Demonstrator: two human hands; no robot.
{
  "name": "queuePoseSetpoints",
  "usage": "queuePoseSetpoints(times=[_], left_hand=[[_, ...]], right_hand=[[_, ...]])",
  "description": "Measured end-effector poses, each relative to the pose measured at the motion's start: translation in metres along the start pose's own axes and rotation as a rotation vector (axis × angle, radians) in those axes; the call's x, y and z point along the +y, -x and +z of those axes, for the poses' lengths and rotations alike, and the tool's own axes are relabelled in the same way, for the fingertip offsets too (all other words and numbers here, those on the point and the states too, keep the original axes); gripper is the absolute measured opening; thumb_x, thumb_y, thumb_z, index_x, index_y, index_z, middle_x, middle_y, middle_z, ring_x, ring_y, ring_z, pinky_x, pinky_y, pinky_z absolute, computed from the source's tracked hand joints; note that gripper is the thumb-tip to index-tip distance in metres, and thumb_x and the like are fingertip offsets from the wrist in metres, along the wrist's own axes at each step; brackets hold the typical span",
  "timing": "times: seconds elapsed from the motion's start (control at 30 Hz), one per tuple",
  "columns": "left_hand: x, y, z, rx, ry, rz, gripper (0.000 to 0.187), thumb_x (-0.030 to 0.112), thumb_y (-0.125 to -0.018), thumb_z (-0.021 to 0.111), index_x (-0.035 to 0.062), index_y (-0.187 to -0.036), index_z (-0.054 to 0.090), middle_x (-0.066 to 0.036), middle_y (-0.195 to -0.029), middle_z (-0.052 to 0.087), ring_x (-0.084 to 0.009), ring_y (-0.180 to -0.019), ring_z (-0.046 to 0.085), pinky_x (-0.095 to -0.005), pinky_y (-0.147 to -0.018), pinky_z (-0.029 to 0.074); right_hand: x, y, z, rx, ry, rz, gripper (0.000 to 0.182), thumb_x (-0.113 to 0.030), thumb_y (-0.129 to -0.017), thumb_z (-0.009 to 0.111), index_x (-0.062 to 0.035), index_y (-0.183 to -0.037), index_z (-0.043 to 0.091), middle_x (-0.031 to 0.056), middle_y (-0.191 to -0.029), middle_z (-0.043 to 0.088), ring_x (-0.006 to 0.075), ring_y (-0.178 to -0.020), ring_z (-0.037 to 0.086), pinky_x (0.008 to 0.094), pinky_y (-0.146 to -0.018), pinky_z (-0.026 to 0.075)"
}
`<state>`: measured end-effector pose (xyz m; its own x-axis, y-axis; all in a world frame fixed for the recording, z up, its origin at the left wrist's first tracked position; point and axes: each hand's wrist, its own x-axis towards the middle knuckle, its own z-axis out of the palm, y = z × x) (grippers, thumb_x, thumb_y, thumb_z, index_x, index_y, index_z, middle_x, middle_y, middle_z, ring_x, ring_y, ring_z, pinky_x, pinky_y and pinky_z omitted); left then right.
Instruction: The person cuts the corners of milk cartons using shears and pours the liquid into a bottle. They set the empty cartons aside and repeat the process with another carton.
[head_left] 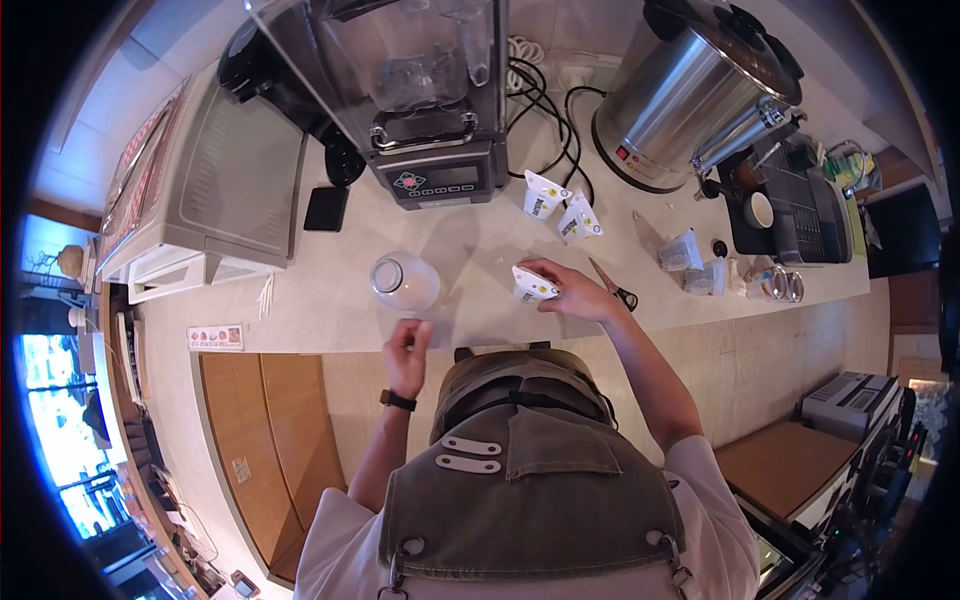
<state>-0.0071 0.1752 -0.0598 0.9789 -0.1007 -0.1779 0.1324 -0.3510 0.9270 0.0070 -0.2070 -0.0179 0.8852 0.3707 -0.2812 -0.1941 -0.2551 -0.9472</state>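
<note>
My right hand grips a small white printed pouch with yellow spots, just above the counter. To its left stands a clear glass jar with a round mouth. At the counter's front edge, just below the jar, is my left hand, its fingers curled together. Whether anything small is inside them is hidden. Two more white pouches, one upright pouch and one beside it, stand behind my right hand. A pair of scissors lies to the right of that hand.
A blender and a steel urn stand at the back, with black cables between them. Clear bags, small glass jars and a black drip tray are on the right. A black flat square lies left.
</note>
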Motion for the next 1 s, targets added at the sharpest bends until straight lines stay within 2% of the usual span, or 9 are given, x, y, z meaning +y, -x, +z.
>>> queuePoseSetpoints(times=[0.1,0.2,0.27,0.3,0.4,0.5,0.7,0.8,1.0], left_hand=[[0.010,-0.012,-0.018,0.212,-0.012,0.245,0.051,0.023,-0.092,0.089,0.0006,-0.129,0.062,-0.008,-0.116,0.069,-0.0152,-0.098,0.066,-0.0327,-0.088,0.054],[0.039,-0.032,-0.007,0.266,0.069,0.384,0.069,0.022,-0.081,0.097,0.0007,-0.133,0.059,-0.010,-0.130,0.066,-0.0244,-0.115,0.067,-0.0385,-0.103,0.054],[0.041,-0.045,-0.004,0.140,0.038,0.316,0.076,0.021,-0.078,0.099,-0.0003,-0.138,0.057,-0.011,-0.132,0.068,-0.0256,-0.119,0.068,-0.0402,-0.105,0.054],[0.041,-0.050,-0.002,0.075,0.024,0.282,0.080,0.020,-0.077,0.099,-0.0008,-0.141,0.056,-0.012,-0.133,0.069,-0.0263,-0.121,0.068,-0.0411,-0.107,0.054],[0.045,-0.065,0.002,-0.101,-0.019,0.123,0.072,0.020,-0.075,0.100,-0.0012,-0.133,0.063,-0.012,-0.126,0.073,-0.0239,-0.115,0.071,-0.0404,-0.102,0.057],[0.049,-0.065,0.014,0.021,-0.006,0.199,0.064,0.020,-0.075,0.099,-0.0009,-0.126,0.067,-0.011,-0.118,0.076,-0.0226,-0.111,0.072,-0.0396,-0.099,0.058],[0.056,-0.051,0.037,-0.059,-0.045,0.288,0.077,0.021,-0.074,0.100,-0.0007,-0.136,0.061,-0.012,-0.121,0.075,-0.0228,-0.111,0.072,-0.0394,-0.099,0.058],[0.074,-0.041,0.051,-0.126,0.020,0.273,0.098,0.022,-0.071,0.101,0.0010,-0.150,0.046,-0.019,-0.143,0.061,-0.0313,-0.130,0.063,-0.0441,-0.108,0.053],[0.090,-0.038,0.068,-0.118,-0.099,0.472,0.101,0.017,-0.067,0.098,0.0068,-0.153,0.046,-0.019,-0.151,0.052,-0.0403,-0.137,0.051,-0.0507,-0.117,0.044]], right_hand=[[0.007,0.002,-0.001,0.027,-0.027,0.019,0.090,-0.002,-0.078,0.091,-0.0111,-0.158,0.051,0.0075,-0.152,0.059,0.0227,-0.141,0.057,0.0385,-0.119,0.046],[0.012,0.006,0.005,0.116,0.076,-0.060,0.088,-0.010,-0.077,0.096,-0.0112,-0.155,0.054,0.0085,-0.146,0.062,0.0217,-0.131,0.062,0.0387,-0.114,0.049],[0.013,0.009,0.010,0.204,0.218,-0.164,0.084,-0.013,-0.077,0.097,-0.0110,-0.150,0.056,0.0088,-0.140,0.064,0.0211,-0.125,0.064,0.0385,-0.111,0.051],[0.019,0.009,0.015,0.243,0.205,-0.132,0.082,-0.014,-0.077,0.096,-0.0097,-0.148,0.056,0.0098,-0.139,0.065,0.0222,-0.125,0.065,0.0386,-0.110,0.051],[0.028,0.007,0.030,0.342,0.116,-0.066,0.077,-0.016,-0.078,0.096,-0.0067,-0.143,0.055,0.0117,-0.135,0.067,0.0239,-0.125,0.067,0.0387,-0.110,0.052],[0.020,0.009,0.040,0.404,-0.003,-0.090,0.076,-0.019,-0.079,0.096,-0.0059,-0.141,0.055,0.0117,-0.134,0.067,0.0226,-0.124,0.067,0.0384,-0.109,0.052],[0.007,0.025,0.040,0.546,-0.040,-0.210,0.075,-0.021,-0.079,0.096,-0.0037,-0.140,0.056,0.0098,-0.128,0.069,0.0216,-0.118,0.070,0.0391,-0.103,0.056],[-0.027,0.040,0.034,0.589,-0.004,-0.146,0.074,-0.021,-0.078,0.097,-0.0026,-0.139,0.058,0.0093,-0.127,0.069,0.0201,-0.116,0.070,0.0397,-0.101,0.057],[-0.071,0.061,0.015,0.632,0.074,-0.152,0.075,-0.022,-0.077,0.098,0.0003,-0.137,0.058,0.0099,-0.122,0.071,0.0198,-0.112,0.072,0.0409,-0.098,0.059]])
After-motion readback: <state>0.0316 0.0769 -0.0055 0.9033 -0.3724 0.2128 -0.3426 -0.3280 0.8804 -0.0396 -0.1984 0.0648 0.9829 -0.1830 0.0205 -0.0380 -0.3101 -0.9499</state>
